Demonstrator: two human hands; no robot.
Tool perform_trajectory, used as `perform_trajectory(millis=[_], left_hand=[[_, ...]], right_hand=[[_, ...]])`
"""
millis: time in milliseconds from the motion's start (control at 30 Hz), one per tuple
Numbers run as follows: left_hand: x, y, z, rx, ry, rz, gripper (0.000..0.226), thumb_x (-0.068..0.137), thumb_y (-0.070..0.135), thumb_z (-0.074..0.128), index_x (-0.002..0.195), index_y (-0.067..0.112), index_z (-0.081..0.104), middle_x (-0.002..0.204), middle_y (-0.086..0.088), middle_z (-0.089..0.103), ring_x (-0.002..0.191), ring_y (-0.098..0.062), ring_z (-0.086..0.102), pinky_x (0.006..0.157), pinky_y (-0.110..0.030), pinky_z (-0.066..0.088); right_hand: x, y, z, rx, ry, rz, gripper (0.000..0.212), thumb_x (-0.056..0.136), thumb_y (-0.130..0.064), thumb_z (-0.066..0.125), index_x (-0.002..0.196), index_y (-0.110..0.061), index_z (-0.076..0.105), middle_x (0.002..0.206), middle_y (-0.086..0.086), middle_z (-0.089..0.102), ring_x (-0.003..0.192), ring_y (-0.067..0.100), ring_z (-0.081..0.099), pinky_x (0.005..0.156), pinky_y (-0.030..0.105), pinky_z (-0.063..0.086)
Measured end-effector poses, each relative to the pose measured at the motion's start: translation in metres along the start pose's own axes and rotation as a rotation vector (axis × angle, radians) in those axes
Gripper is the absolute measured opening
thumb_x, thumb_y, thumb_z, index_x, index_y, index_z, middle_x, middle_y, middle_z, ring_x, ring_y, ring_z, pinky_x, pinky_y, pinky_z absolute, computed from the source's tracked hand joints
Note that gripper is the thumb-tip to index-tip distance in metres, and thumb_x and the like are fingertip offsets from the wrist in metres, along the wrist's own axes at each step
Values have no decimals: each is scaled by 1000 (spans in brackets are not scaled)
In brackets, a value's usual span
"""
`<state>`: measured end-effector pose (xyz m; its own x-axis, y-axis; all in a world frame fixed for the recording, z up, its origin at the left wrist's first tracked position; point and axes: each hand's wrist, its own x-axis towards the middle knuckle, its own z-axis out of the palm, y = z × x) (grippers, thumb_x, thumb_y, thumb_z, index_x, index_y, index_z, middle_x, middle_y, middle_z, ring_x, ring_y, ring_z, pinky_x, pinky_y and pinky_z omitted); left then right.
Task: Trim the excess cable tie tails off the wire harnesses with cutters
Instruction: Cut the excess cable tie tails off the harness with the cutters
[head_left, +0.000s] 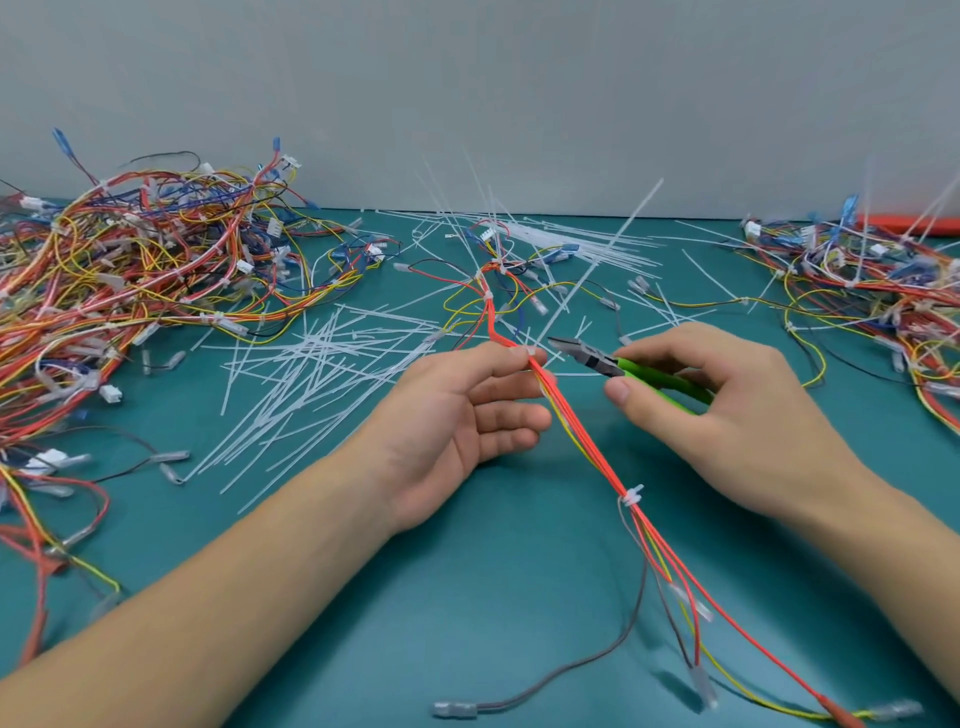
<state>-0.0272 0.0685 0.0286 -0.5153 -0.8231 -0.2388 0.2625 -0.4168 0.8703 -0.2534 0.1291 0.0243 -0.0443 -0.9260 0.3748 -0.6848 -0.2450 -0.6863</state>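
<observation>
From the head camera, the left hand sits just left of centre, palm turned up, pinching the wire bundle between thumb and forefinger at a white cable tie; the other fingers curl loosely under the wires. The bundle runs from twelve o'clock down toward five o'clock, with a second tie lower along it. The right hand, at three o'clock from the left, grips the green-handled cutters, fingers wrapped round the handles. The cutter blades point toward nine o'clock, slightly parted, just beside the pinched tie. Cut white tails litter the teal mat at ten o'clock. Heaps of harnesses lie at nine o'clock and three o'clock.
</observation>
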Motion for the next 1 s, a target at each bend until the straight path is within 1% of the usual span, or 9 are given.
perform_trajectory(millis=[67,167,200,267,500,667,767,867,1000], left_hand=[[0,0,0,22,-10,-5,17,93,20,64,93,14,80,91,-9,70,57,-17,67,55,-25,56],[0,0,0,45,-20,-6,20,94,22,64,103,12,79,91,-9,70,56,-16,64,56,-25,55],[0,0,0,49,-23,-7,22,94,22,64,106,10,77,91,-9,71,56,-16,64,56,-24,55],[0,0,0,52,-28,-9,24,94,22,63,110,8,75,89,-8,72,56,-16,63,56,-25,54],[0,-2,-1,61,-56,2,17,93,19,64,103,11,76,85,-8,73,57,-17,64,56,-25,54],[0,-1,-2,92,-95,-5,23,81,24,70,99,13,79,90,-9,75,58,-15,64,57,-24,54],[1,-1,-2,104,-116,-10,21,81,23,69,97,14,80,91,-9,75,58,-14,64,58,-23,55],[2,-2,-4,98,-121,-13,23,83,22,69,101,13,80,94,-10,75,59,-15,64,59,-23,55],[3,-3,-5,94,-117,-16,28,84,19,69,109,7,76,95,-10,75,58,-14,64,59,-23,55]], right_hand=[[0,-1,1,4,15,-13,23,88,-51,77,100,-31,76,98,-12,73,99,13,68,90,25,51],[-1,-3,5,-6,14,-46,23,88,-46,76,103,-28,76,99,-11,73,99,13,68,89,22,50],[-1,-4,6,-8,13,-59,25,89,-47,78,103,-27,77,100,-11,73,99,14,68,89,22,51],[-1,-5,7,-16,12,-85,30,87,-47,74,105,-24,77,100,-10,72,99,14,69,90,22,51],[-2,-5,6,-75,29,-139,33,86,-44,73,109,-20,78,102,-6,70,100,12,67,91,30,51],[-1,-3,5,-122,37,-174,30,89,-41,78,111,-21,77,101,-4,68,97,8,66,90,28,49],[-2,-2,7,-124,36,-180,31,88,-40,76,112,-21,77,101,-3,68,97,10,66,89,30,49],[-1,-3,7,-136,40,-181,32,88,-43,74,113,-24,77,100,-3,67,96,15,66,88,31,48],[-1,-1,7,-133,42,-180,32,87,-44,74,113,-26,78,98,-4,66,95,16,64,86,31,46]])
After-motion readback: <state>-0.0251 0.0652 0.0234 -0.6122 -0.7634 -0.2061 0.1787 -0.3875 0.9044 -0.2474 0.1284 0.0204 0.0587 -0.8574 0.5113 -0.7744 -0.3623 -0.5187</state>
